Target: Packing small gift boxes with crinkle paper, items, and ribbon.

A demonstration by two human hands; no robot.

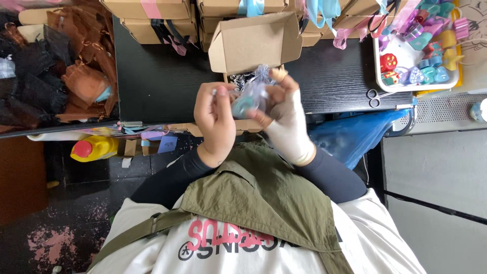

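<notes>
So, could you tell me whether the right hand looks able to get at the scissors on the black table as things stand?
Probably not at once: the right hand and left hand both grip the sheer pouch. Otherwise the table toward the scissors looks open.

Between our fingers (276,75) we pinch a sheer, faintly glossy organza pouch (252,94). Just beyond them stands a matt cardboard box (253,43) on the dark wood-grain table (162,76). A smooth cloth wrap (289,129) covers the right hand.
</notes>
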